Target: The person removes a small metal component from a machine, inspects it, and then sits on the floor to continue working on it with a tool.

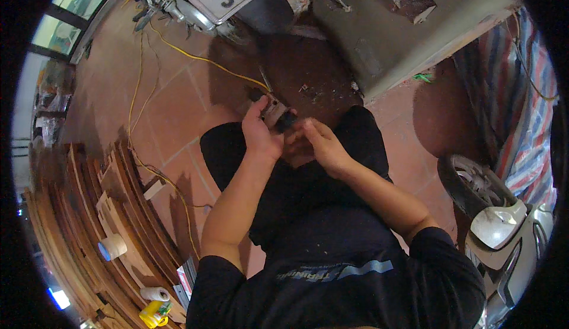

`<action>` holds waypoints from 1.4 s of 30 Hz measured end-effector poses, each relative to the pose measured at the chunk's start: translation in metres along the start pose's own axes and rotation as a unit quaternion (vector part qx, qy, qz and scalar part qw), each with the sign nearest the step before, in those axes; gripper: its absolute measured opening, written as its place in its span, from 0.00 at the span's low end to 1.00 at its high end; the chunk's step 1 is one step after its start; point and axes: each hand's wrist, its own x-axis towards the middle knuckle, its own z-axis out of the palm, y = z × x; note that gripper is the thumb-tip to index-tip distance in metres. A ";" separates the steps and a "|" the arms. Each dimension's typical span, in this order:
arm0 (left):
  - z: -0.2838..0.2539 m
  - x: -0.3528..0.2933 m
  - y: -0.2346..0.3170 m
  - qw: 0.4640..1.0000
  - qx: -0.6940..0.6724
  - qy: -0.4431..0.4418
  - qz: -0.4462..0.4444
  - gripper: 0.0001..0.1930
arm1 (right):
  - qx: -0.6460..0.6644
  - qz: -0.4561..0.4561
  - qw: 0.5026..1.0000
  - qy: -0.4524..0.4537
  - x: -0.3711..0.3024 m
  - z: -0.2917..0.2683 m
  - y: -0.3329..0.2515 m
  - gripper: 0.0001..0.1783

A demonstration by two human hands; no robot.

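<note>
In front of my knees, my left hand grips a small grey and black device. Its exact kind I cannot make out. A yellow cord runs across the floor from the upper left and ends at this device. Close to the device's black lower end is my right hand, its fingers curled together. Whether those fingers touch the device or pinch something small is too blurred to tell.
Stacked wooden boards fill the left side, with tape rolls on them. A motorbike stands ahead. A grey slab is at upper right, near a striped tarp. Another vehicle's wheel sits at right, on the tiled floor.
</note>
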 end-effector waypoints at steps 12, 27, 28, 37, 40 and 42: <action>0.011 0.013 -0.018 0.952 0.098 -0.281 0.065 0.19 | 0.034 -0.047 0.995 0.087 0.002 -0.003 -0.012 0.24; 0.017 0.008 -0.026 0.883 0.182 -0.382 0.203 0.22 | -0.052 -0.291 0.943 0.150 0.007 -0.010 -0.003 0.35; 0.017 0.007 -0.025 0.877 0.191 -0.381 0.222 0.21 | -0.054 -0.279 0.947 0.152 0.007 -0.012 -0.001 0.34; 0.015 -0.006 -0.023 0.886 0.171 -0.386 0.189 0.18 | -0.060 -0.134 0.984 0.096 0.014 -0.040 0.024 0.37; 0.015 -0.008 -0.023 0.879 0.203 -0.382 0.198 0.18 | -0.047 -0.102 0.986 0.125 0.015 -0.034 0.021 0.43; 0.016 -0.009 -0.023 0.869 0.218 -0.389 0.215 0.19 | 0.182 -0.127 0.968 0.117 0.018 -0.019 0.021 0.44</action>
